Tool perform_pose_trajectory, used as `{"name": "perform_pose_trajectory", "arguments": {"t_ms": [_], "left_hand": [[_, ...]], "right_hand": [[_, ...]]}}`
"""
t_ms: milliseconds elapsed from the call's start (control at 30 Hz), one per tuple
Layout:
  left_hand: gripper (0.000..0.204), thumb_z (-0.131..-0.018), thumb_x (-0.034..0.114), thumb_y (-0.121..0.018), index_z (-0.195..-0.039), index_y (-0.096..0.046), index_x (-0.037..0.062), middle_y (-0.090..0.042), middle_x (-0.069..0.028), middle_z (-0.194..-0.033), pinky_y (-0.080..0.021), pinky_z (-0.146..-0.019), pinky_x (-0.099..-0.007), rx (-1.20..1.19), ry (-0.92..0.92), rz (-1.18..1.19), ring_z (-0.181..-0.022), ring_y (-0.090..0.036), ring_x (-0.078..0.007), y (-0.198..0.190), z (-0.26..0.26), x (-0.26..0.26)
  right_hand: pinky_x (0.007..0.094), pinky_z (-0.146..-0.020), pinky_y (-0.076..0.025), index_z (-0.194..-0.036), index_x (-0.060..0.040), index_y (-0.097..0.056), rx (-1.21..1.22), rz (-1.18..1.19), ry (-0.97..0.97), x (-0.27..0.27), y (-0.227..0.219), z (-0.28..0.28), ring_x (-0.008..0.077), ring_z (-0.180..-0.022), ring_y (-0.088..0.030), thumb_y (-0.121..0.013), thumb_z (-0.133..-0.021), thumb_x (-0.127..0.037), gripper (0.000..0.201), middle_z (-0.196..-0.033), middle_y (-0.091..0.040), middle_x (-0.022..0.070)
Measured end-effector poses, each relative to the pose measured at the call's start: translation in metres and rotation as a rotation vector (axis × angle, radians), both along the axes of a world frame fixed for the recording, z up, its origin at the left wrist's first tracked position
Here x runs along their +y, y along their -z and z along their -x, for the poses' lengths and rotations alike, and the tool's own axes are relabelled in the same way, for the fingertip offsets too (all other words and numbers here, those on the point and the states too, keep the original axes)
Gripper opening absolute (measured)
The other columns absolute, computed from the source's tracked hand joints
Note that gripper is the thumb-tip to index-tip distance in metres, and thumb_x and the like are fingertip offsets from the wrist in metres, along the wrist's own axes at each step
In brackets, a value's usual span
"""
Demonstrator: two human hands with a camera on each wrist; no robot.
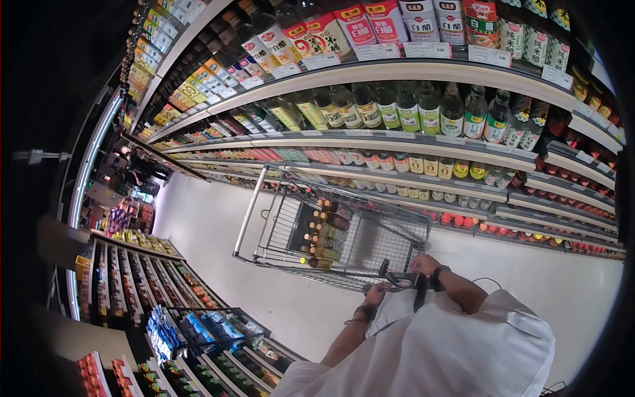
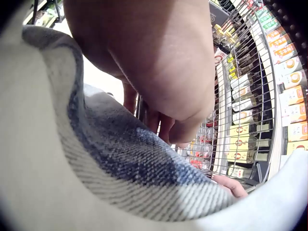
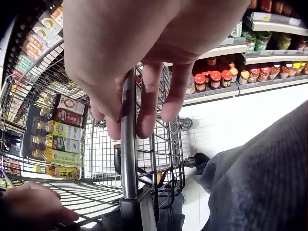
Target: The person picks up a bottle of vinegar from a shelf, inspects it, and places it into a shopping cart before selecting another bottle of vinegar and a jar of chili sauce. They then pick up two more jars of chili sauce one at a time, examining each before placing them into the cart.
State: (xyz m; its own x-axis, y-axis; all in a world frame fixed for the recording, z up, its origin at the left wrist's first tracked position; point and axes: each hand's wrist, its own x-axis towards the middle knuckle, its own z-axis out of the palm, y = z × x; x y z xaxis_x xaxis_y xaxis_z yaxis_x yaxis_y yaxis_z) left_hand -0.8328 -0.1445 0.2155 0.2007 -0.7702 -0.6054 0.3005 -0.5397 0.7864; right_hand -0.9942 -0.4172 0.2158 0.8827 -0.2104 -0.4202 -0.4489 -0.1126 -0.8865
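Observation:
A wire shopping cart (image 1: 278,248) stands in the aisle. My right hand (image 3: 144,72) holds its grey handle bar (image 3: 129,159), with fingers on both sides of the bar. My left hand (image 1: 376,293) is at the cart's near end; in the right wrist view it overlaps the wire rim. From the left wrist its fingers (image 2: 163,127) hang down past the palm, and I cannot tell whether they close on the rim. A row of bottles (image 1: 324,235) with yellow, green and dark labels lies in the cart, beside a dark box (image 3: 34,130).
Long shelves (image 1: 397,135) packed with vinegar and sauce bottles curve along the cart's far side. Lower shelves hold red-lidded jars (image 3: 215,77). Opposite stands another shelf (image 1: 126,278), with blue packets (image 1: 198,327) near it. White floor (image 1: 198,212) runs between. Figures show far down the aisle.

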Motion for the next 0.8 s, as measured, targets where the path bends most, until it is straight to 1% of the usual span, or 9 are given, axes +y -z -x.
{"name": "perform_pose_trajectory", "arguments": {"t_ms": [67, 133, 167, 233, 433, 533, 633, 667, 800], "left_hand": [[0.028, -0.102, 0.013, -0.060, -0.126, -0.060, -0.0010, -0.070, -0.0123, -0.115, -0.053, -0.095, -0.0329, -0.008, 0.004, 0.003, -0.106, -0.067, -0.0202, -0.005, -0.001, -0.001], [0.027, -0.102, 0.013, -0.059, -0.126, -0.060, -0.0009, -0.070, -0.0116, -0.116, -0.053, -0.095, -0.0327, -0.059, 0.047, 0.017, -0.107, -0.067, -0.0197, -0.003, -0.002, 0.001], [0.026, -0.103, 0.013, -0.058, -0.125, -0.060, -0.0010, -0.070, -0.0113, -0.117, -0.052, -0.096, -0.0326, -0.033, 0.053, 0.044, -0.108, -0.067, -0.0197, -0.002, -0.003, 0.002], [0.027, -0.104, 0.014, -0.058, -0.126, -0.059, -0.0014, -0.070, -0.0119, -0.117, -0.052, -0.097, -0.0328, -0.055, 0.066, 0.064, -0.109, -0.067, -0.0203, 0.002, -0.004, 0.004], [0.028, -0.104, 0.015, -0.058, -0.126, -0.059, -0.0026, -0.071, -0.0131, -0.116, -0.052, -0.097, -0.0331, -0.015, 0.044, 0.071, -0.109, -0.067, -0.0214, 0.013, -0.007, 0.006], [0.029, -0.104, 0.015, -0.059, -0.127, -0.058, -0.0026, -0.071, -0.0135, -0.116, -0.052, -0.097, -0.0332, -0.017, 0.058, 0.067, -0.110, -0.067, -0.0214, 0.013, -0.010, 0.006], [0.030, -0.103, 0.016, -0.060, -0.127, -0.058, -0.0022, -0.071, -0.0131, -0.116, -0.053, -0.096, -0.0329, -0.017, 0.075, 0.083, -0.109, -0.067, -0.0205, 0.024, -0.012, 0.009], [0.030, -0.103, 0.016, -0.060, -0.127, -0.058, -0.0021, -0.071, -0.0128, -0.115, -0.053, -0.096, -0.0327, -0.013, 0.078, 0.090, -0.109, -0.067, -0.0201, 0.029, -0.013, 0.011], [0.030, -0.103, 0.017, -0.061, -0.127, -0.059, -0.0005, -0.071, -0.0110, -0.111, -0.053, -0.094, -0.0317, -0.042, 0.055, 0.061, -0.104, -0.067, -0.0182, 0.008, -0.007, 0.007]], "right_hand": [[0.0302, -0.074, -0.058, -0.107, -0.0041, -0.073, -0.015, 0.026, 0.001, 0.001, -0.002, -0.002, 0.0172, -0.086, -0.075, -0.070, -0.086, -0.012, 0.023, -0.091, -0.078, 0.0078], [0.0300, -0.074, -0.058, -0.107, -0.0045, -0.073, -0.005, 0.030, 0.012, 0.001, -0.004, -0.002, 0.0172, -0.083, -0.075, -0.071, -0.087, -0.013, 0.022, -0.088, -0.078, 0.0076], [0.0299, -0.074, -0.058, -0.107, -0.0045, -0.073, -0.009, 0.025, 0.011, 0.001, -0.005, -0.002, 0.0169, -0.082, -0.075, -0.071, -0.087, -0.013, 0.022, -0.088, -0.078, 0.0072], [0.0298, -0.073, -0.058, -0.106, -0.0046, -0.073, -0.015, 0.014, 0.016, 0.001, -0.009, -0.002, 0.0163, -0.080, -0.074, -0.071, -0.087, -0.013, 0.021, -0.087, -0.078, 0.0064], [0.0286, -0.073, -0.057, -0.106, -0.0012, -0.070, -0.051, -0.101, 0.043, 0.001, -0.009, -0.001, 0.0142, -0.081, -0.074, -0.069, -0.089, -0.012, 0.021, -0.088, -0.078, 0.0072], [0.0291, -0.073, -0.055, -0.106, -0.0014, -0.069, -0.055, -0.092, 0.046, 0.002, -0.008, 0.000, 0.0153, -0.080, -0.073, -0.062, -0.090, -0.006, 0.018, -0.088, -0.078, 0.0078], [0.0292, -0.075, -0.057, -0.107, 0.0006, -0.069, -0.054, -0.089, 0.044, 0.003, -0.009, -0.001, 0.0159, -0.083, -0.075, -0.066, -0.090, -0.008, 0.020, -0.089, -0.078, 0.0090], [0.0295, -0.075, -0.057, -0.107, 0.0005, -0.069, -0.053, -0.071, 0.045, 0.003, -0.010, 0.000, 0.0162, -0.084, -0.075, -0.065, -0.090, -0.007, 0.020, -0.089, -0.078, 0.0089], [0.0301, -0.079, -0.057, -0.107, 0.0002, -0.069, -0.048, -0.003, 0.038, 0.004, -0.016, 0.001, 0.0173, -0.085, -0.075, -0.061, -0.090, -0.005, 0.020, -0.089, -0.078, 0.0083]]}}
